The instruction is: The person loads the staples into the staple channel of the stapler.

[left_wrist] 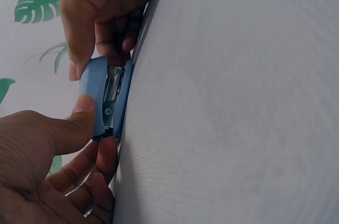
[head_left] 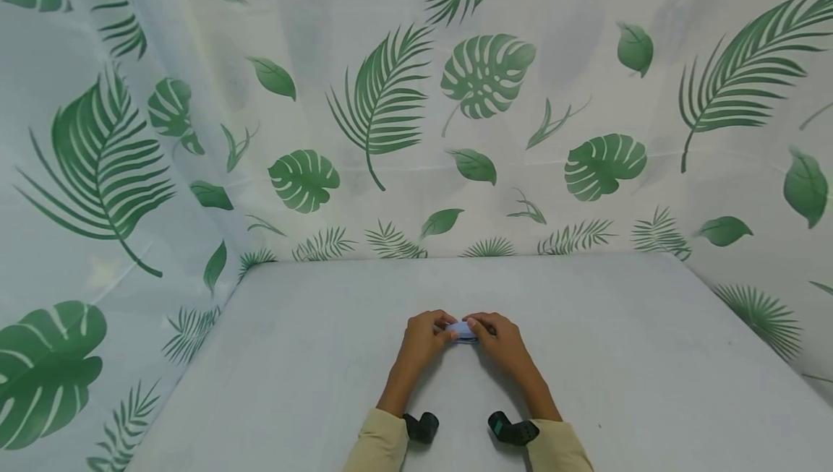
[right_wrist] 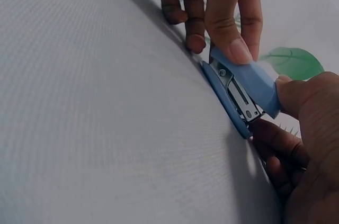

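Observation:
A small light-blue stapler [head_left: 463,332] lies low over the white table, between both hands. Its metal staple channel [left_wrist: 112,91] shows in the gap between top cover and base. At one end my left hand [head_left: 424,338] pinches it, the thumb [right_wrist: 239,49] pressing on the cover near the hinge pin. My right hand [head_left: 500,342] grips the opposite end, thumb at the tip of the cover and fingers by the base. In the right wrist view, the blue base [right_wrist: 225,99] runs along the table surface.
The white tabletop [head_left: 312,356] spreads around both hands. Behind it and at the sides hangs white cloth [head_left: 403,204] printed with green leaves. Dark wrist-worn cameras [head_left: 423,428] sit at the cuffs of the beige sleeves [head_left: 380,443].

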Demonstrator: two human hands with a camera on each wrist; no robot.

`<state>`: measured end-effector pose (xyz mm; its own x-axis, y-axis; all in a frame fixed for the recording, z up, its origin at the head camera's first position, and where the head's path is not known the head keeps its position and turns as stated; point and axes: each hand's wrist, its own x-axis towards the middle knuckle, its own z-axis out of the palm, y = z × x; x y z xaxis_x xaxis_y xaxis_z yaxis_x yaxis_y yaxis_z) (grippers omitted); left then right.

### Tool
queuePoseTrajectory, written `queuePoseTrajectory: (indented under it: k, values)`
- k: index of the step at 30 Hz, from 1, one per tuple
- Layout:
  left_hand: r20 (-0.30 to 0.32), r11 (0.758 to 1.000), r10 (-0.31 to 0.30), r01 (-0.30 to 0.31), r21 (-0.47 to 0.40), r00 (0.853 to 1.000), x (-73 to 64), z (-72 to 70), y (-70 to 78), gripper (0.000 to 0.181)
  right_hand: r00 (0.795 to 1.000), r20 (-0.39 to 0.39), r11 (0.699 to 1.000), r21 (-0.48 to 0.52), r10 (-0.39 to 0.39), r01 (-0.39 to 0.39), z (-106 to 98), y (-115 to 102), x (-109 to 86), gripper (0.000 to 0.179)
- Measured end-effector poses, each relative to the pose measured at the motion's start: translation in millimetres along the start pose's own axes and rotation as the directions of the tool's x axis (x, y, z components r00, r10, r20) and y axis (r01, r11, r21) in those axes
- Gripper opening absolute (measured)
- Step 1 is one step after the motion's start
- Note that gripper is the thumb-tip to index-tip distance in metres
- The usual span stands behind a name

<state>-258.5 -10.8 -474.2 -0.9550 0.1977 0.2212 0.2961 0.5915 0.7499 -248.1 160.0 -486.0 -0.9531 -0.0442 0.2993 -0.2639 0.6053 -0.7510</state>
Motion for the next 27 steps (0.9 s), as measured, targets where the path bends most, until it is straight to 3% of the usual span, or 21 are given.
queuePoseTrajectory:
  k: [9,15,20,27]
  values:
    - [-0.011,1.000,0.007,-0.007,0.014,1.000,3.0,-1.0,0.6,0.012,0.998,-0.043,0.998,-0.049,-0.043,0.041,2.4,-0.6,0.0,0.018]
    - [-0.010,1.000,0.019,-0.019,-0.011,1.000,1.3,-2.2,-2.7,0.012,0.999,-0.045,0.999,-0.050,0.005,-0.007,5.5,1.1,-1.4,0.026]
    - [0.037,0.998,0.023,-0.021,-0.053,0.999,-3.7,-5.0,-6.1,0.021,0.997,-0.002,0.997,-0.007,0.071,-0.071,3.7,0.1,-5.7,0.035]
    - [0.077,0.999,0.030,-0.029,-0.013,0.997,-12.4,-14.9,-13.6,0.043,0.990,0.075,0.991,0.044,0.120,-0.123,-12.1,-5.0,-9.0,0.048]
